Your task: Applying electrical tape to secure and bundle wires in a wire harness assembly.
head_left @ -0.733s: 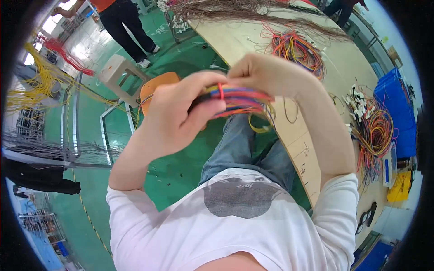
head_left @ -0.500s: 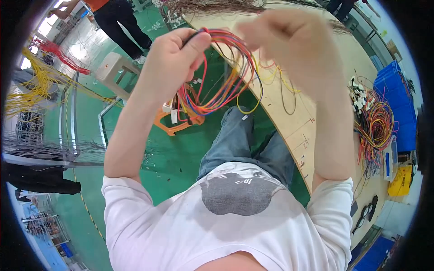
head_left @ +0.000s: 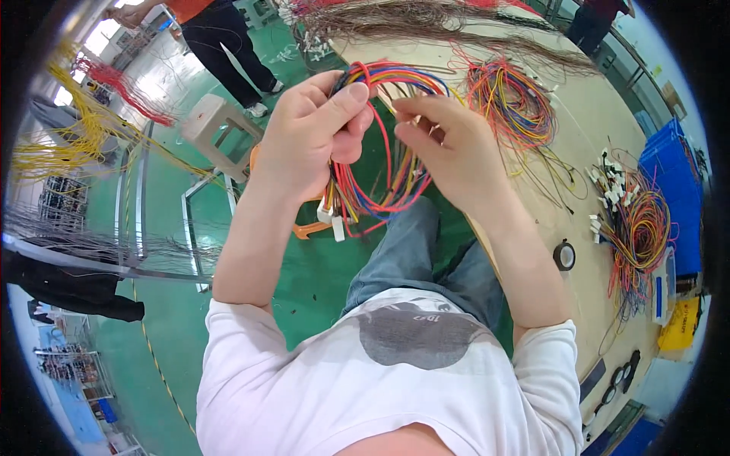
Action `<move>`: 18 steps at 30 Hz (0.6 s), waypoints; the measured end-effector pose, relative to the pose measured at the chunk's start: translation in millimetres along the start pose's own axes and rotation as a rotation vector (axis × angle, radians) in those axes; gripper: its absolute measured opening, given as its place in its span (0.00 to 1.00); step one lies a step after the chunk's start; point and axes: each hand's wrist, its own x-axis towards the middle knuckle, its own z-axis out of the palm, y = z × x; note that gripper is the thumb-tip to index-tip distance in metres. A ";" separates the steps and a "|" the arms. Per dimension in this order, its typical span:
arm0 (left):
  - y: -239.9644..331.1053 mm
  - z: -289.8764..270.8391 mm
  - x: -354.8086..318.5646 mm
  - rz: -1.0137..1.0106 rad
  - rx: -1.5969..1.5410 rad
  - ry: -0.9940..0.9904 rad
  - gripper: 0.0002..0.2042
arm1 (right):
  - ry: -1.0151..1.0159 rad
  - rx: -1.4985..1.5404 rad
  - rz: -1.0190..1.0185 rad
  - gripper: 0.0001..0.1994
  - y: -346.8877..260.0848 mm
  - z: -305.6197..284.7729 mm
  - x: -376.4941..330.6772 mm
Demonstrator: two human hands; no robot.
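the left hand (head_left: 315, 129) is closed on the upper left part of a coil of wires (head_left: 372, 204), its thumb pressed along the bundle and a red strand looped over the wires beside the thumb tip. the coil, of red, blue, yellow and dark wires, hangs in the air above the green floor (head_left: 296, 277) and near the knees of the jeans (head_left: 391, 254), left of the table (head_left: 589, 106). white plugs (head_left: 325, 209) hang at its lower left. the right hand (head_left: 456, 152) is at the coil's right side, fingers half curled, with a narrow gap between thumb and forefinger; whether it grips a strand cannot be told.

on the table, a second coil (head_left: 521, 106) lies beyond the right hand; farther right is a larger bundle of wires (head_left: 639, 220) with white plugs at its upper left end, beside a blue bin (head_left: 673, 197). a roll of black tape (head_left: 564, 255) lies near the right forearm. at the upper left, a pale stool (head_left: 217, 125) is near another person (head_left: 228, 53) in dark trousers.
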 end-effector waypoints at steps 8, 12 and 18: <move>3.9 -3.5 -5.2 -0.063 -0.146 -0.067 0.08 | -0.166 0.363 0.147 0.07 -10.9 -0.2 -6.1; -0.1 -6.3 -9.6 0.091 0.211 0.088 0.09 | -0.203 0.441 0.229 0.05 -22.9 -16.6 -31.9; -15.5 5.0 -10.3 0.313 0.532 0.056 0.11 | -0.163 0.211 -0.400 0.08 -26.2 -13.7 -21.1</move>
